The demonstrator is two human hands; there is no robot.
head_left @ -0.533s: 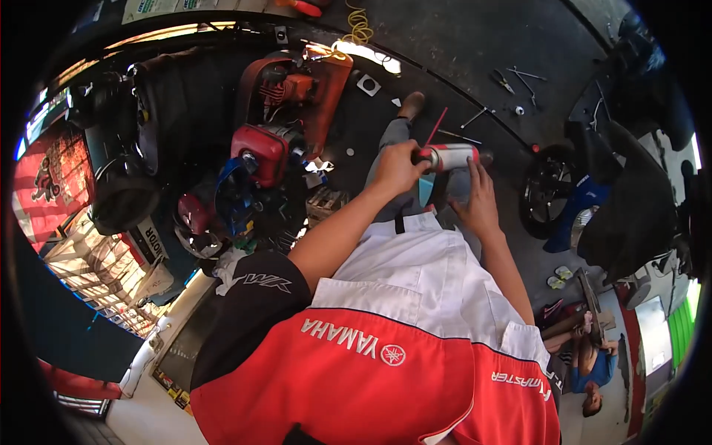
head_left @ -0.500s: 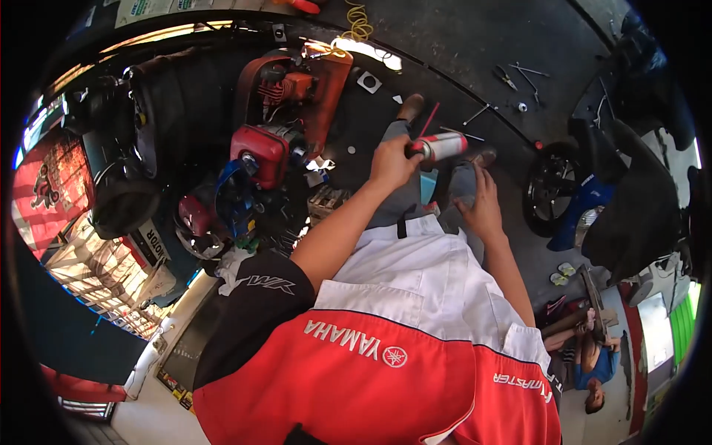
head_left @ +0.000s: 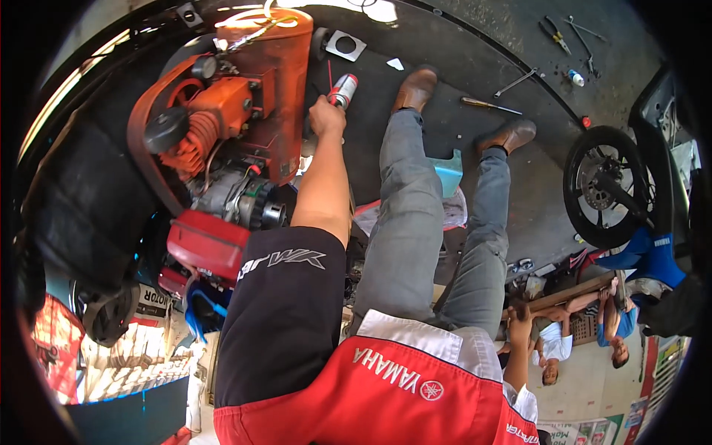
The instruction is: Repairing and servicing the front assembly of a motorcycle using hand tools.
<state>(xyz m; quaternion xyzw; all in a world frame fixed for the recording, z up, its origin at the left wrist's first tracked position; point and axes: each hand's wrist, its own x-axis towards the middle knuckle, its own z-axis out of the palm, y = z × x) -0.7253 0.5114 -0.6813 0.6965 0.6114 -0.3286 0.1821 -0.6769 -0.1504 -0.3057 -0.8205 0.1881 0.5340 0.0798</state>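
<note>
In my left hand is a red and silver spray can, its thin red straw pointing away. The hand's fingers wrap around the can at the end of my outstretched arm. Just left of it stands an orange air compressor, with no visible contact between can and machine. My right hand hangs low beside my right thigh; its fingers are dark and too unclear to read. Between my legs sits a teal plastic container.
A screwdriver and a wrench lie beyond my feet. Pliers and a small white bottle are farther right. A motorcycle wheel stands at right. Two people sit near a wooden bench. A white square plate lies ahead.
My left hand has swung left with the spray can, toward the compressor. My right hand has left my right knee and dropped to my side. The view has shifted, and my legs show at full length.
</note>
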